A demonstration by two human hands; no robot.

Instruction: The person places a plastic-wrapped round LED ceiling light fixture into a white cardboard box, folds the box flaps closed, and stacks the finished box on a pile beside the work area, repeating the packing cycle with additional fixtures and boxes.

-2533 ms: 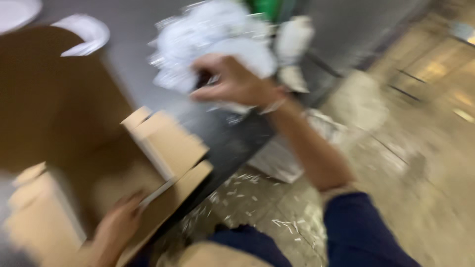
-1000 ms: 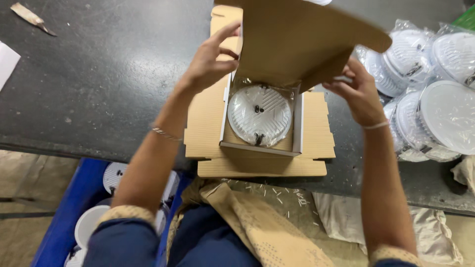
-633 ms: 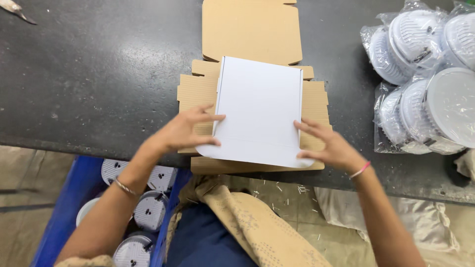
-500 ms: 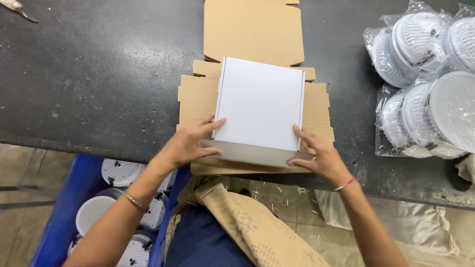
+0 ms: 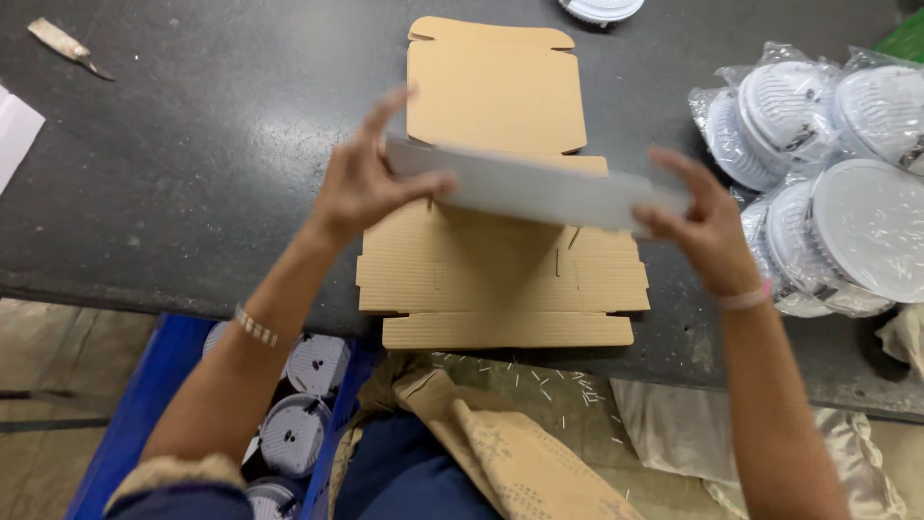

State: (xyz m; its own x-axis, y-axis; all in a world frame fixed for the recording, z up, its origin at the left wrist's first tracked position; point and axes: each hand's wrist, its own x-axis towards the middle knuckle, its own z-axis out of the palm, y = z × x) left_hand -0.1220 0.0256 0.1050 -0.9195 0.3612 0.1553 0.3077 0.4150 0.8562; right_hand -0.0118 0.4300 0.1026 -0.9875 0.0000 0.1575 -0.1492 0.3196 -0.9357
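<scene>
Both my hands hold a closed white box [image 5: 539, 188] lifted above the table, blurred by motion and seen nearly edge-on. My left hand [image 5: 371, 183] grips its left end with thumb on the near side. My right hand [image 5: 698, 226] grips its right end. Below the box lies a stack of flat brown cardboard box blanks [image 5: 500, 279], unfolded, reaching from the table's near edge toward the back.
The dark table [image 5: 192, 173] carries bagged round white lamp fixtures [image 5: 828, 164] at the right, a small knife-like tool [image 5: 63, 43] at far left and a white sheet [image 5: 14, 130]. A blue crate [image 5: 144, 395] with round fixtures stands below left. Tan cloth [image 5: 510, 453] lies over my lap.
The white box rested closed on the cardboard stack half a second ago. Now both hands have lifted it off and tilted it, leaving the flat cardboard exposed.
</scene>
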